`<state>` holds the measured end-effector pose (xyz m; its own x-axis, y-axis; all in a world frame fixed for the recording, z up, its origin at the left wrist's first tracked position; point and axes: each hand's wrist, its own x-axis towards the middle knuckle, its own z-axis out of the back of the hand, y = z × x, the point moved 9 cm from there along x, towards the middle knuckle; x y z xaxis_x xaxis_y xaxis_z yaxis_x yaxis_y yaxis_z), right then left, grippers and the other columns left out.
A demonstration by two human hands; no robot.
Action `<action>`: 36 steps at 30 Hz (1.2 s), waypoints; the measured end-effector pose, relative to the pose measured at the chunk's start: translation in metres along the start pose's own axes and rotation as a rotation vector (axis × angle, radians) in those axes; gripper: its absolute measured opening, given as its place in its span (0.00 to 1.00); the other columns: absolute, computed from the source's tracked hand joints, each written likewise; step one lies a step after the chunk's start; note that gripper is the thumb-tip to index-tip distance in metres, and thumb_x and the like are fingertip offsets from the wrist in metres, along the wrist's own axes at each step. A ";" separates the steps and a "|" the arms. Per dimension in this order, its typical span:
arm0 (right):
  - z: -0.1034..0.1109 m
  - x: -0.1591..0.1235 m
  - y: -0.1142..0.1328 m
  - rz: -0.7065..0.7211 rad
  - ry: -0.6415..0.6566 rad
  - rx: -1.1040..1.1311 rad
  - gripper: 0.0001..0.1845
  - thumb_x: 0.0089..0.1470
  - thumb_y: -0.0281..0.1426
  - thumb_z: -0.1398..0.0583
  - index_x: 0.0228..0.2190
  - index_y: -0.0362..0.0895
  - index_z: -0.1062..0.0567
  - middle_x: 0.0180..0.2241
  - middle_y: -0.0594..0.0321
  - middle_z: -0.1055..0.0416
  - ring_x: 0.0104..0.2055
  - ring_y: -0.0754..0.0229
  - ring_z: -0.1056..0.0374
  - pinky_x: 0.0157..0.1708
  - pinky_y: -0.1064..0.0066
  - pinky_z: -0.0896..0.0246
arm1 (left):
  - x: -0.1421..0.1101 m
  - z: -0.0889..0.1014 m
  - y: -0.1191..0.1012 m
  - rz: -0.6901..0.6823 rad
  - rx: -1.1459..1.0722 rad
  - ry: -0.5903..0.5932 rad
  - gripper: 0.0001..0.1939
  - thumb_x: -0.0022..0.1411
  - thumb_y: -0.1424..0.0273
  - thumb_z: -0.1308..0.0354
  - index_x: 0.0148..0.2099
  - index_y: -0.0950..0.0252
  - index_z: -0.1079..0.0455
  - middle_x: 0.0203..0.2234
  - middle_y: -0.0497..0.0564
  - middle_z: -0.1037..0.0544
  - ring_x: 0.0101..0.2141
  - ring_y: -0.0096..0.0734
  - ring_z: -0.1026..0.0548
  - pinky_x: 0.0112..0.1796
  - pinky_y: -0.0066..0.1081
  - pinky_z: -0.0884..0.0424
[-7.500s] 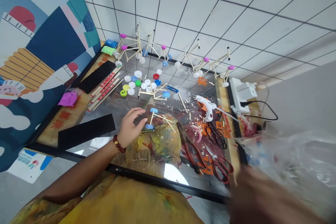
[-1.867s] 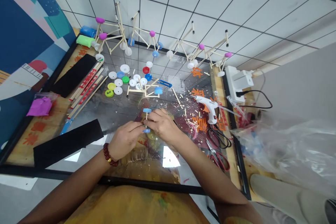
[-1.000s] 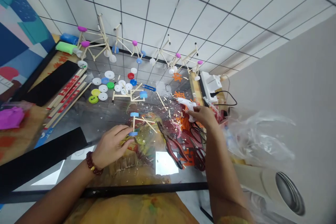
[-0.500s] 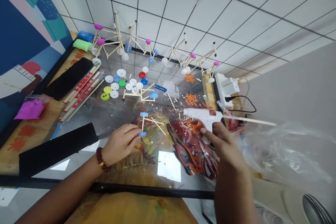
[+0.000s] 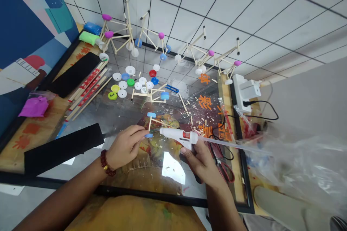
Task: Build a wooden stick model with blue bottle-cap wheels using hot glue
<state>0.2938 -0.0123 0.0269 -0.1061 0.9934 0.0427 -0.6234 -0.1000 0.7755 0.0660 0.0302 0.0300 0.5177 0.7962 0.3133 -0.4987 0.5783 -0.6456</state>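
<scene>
My left hand [image 5: 128, 145] pinches the near end of a small wooden-stick frame [image 5: 150, 124], at its near blue bottle cap [image 5: 149, 135]. A second blue cap [image 5: 151, 114] sits at the far end of that frame, and thin sticks branch off to the right. In my right hand [image 5: 199, 162] is a white hot glue gun [image 5: 177, 134], its nozzle pointing left, close beside the frame. A long clear glue stick [image 5: 230, 144] juts from the back of the gun. Whether the nozzle touches the wood I cannot tell.
Loose bottle caps [image 5: 130, 82] and another stick frame [image 5: 146, 95] lie beyond my hands. Finished stick models [image 5: 159, 45] stand along the tiled wall. Wood scraps, a blue cutter [image 5: 171, 88], red-handled scissors [image 5: 226, 171], a power strip [image 5: 242, 92] and a plastic bag [image 5: 292, 162] are to the right.
My right hand has brought the glue gun left and nearer, beside the stick frame. The pliers are now hidden behind the gun and hand. My left hand has kept its hold.
</scene>
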 end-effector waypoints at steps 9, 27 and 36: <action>-0.016 0.005 0.021 0.143 0.007 -0.126 0.17 0.65 0.32 0.46 0.54 0.47 0.34 0.39 0.57 0.26 0.37 0.55 0.28 0.36 0.66 0.30 | 0.001 0.009 0.001 0.081 -0.017 -0.093 0.14 0.61 0.72 0.38 0.49 0.63 0.30 0.43 0.56 0.24 0.43 0.37 0.24 0.44 0.36 0.25; -0.013 0.007 0.029 0.202 0.063 -0.266 0.17 0.65 0.31 0.47 0.54 0.49 0.36 0.36 0.56 0.26 0.38 0.50 0.26 0.34 0.62 0.28 | 0.002 0.005 0.004 0.087 -0.015 -0.073 0.09 0.59 0.76 0.38 0.43 0.64 0.28 0.40 0.54 0.24 0.41 0.37 0.24 0.41 0.37 0.25; -0.012 0.007 0.026 0.204 0.035 -0.295 0.11 0.64 0.30 0.47 0.48 0.47 0.36 0.34 0.57 0.25 0.32 0.53 0.27 0.29 0.65 0.31 | 0.002 0.004 0.005 0.087 -0.021 -0.068 0.09 0.59 0.76 0.39 0.43 0.64 0.28 0.40 0.54 0.24 0.41 0.36 0.25 0.41 0.37 0.25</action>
<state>0.2674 -0.0084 0.0397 -0.2750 0.9493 0.1526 -0.7825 -0.3132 0.5381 0.0618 0.0354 0.0298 0.4249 0.8536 0.3015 -0.5243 0.5035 -0.6867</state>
